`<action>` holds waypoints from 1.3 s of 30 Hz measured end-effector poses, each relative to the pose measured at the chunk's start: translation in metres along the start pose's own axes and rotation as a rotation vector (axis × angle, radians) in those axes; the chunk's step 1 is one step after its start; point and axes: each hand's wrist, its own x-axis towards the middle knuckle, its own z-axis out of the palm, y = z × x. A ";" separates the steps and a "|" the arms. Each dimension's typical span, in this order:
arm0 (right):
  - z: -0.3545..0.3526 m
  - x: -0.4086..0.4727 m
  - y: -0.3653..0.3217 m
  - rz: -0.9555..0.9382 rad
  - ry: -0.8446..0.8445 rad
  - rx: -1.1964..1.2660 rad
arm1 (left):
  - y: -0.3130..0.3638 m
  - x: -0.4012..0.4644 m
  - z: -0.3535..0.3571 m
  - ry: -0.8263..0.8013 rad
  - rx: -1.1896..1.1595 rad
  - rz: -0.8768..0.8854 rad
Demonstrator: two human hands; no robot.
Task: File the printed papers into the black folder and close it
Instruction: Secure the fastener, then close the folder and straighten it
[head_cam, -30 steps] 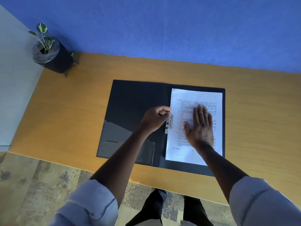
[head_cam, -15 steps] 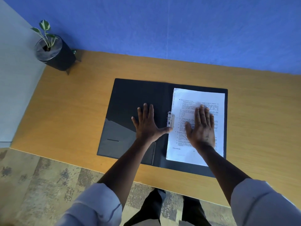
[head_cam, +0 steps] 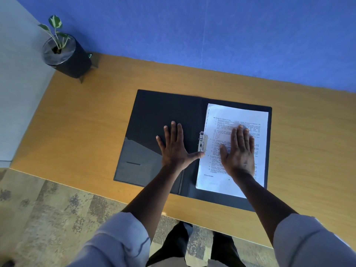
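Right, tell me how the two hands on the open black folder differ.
The left hand lies on the bare inner left cover of the open black folder, while the right hand presses on the white printed papers. The left hand's fingers are spread, its thumb reaching toward the metal clip; the right hand's fingers lie close together. Both are flat, palm down, holding nothing.
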 end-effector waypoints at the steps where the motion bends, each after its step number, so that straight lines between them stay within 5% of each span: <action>1: 0.000 0.000 0.000 0.000 0.001 0.005 | 0.000 0.000 0.000 -0.004 -0.002 0.003; 39: -0.001 0.001 0.001 -0.004 -0.007 0.004 | 0.004 0.006 0.001 -0.094 -0.015 0.014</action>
